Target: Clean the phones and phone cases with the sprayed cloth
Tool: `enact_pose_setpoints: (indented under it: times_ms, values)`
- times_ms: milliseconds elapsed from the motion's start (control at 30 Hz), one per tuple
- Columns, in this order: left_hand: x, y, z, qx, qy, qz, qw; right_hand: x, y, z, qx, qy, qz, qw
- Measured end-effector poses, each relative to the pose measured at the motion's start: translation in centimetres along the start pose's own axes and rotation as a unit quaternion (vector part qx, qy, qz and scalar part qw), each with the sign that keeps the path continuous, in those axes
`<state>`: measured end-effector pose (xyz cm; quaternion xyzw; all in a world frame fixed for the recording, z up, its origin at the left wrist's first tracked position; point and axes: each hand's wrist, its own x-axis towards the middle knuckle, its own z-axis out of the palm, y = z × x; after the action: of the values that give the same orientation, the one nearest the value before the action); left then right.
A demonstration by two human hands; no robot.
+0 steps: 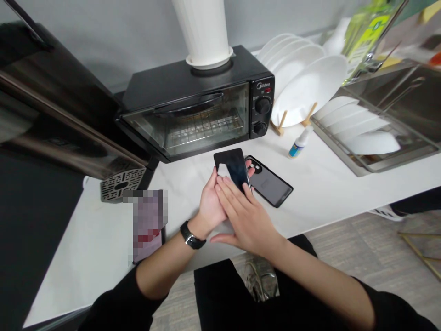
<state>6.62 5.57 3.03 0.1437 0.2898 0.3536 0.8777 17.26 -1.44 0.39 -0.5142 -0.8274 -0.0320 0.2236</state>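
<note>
A dark phone [237, 166] lies in my left hand [211, 204], screen side up, with the fingertips showing past its right edge. My right hand [246, 214] is laid flat over the lower part of the phone, its fingers stretched out and the thumb apart. Just right of the phone, a phone case [270, 184] with a black rim and a grey inside rests on the white counter [310, 193]. A small spray bottle [298, 146] with a blue label stands farther right on the counter.
Behind my hands is a black toaster oven [193, 115] with a white pot [206, 32] on top. White plates [306, 87] stand in a rack beside it, near a sink [365, 161] holding dishes. At left are a dark machine [69, 110] and a partly pixelated flat object [148, 230].
</note>
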Motion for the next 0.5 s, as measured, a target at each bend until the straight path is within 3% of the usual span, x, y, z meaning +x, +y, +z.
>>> enact_pose_setpoints:
  times_ms: [167,233,367,500]
  values:
    - [0.3,-0.3,-0.2,-0.022,0.048,0.011,0.999,0.2,1.9,0.4,-0.009,0.028,0.133,0.991]
    - [0.2,-0.1,-0.2,-0.032,0.028,0.026,0.999,1.0,1.2,0.6,0.018,0.026,0.115,0.993]
    - [-0.3,0.7,0.2,-0.023,-0.014,0.001,1.000,0.6,-0.8,0.4,0.046,-0.008,0.009,0.999]
    - [0.2,0.1,0.3,-0.030,0.044,0.004,0.999,1.2,0.8,-0.4,0.002,0.008,0.049,0.999]
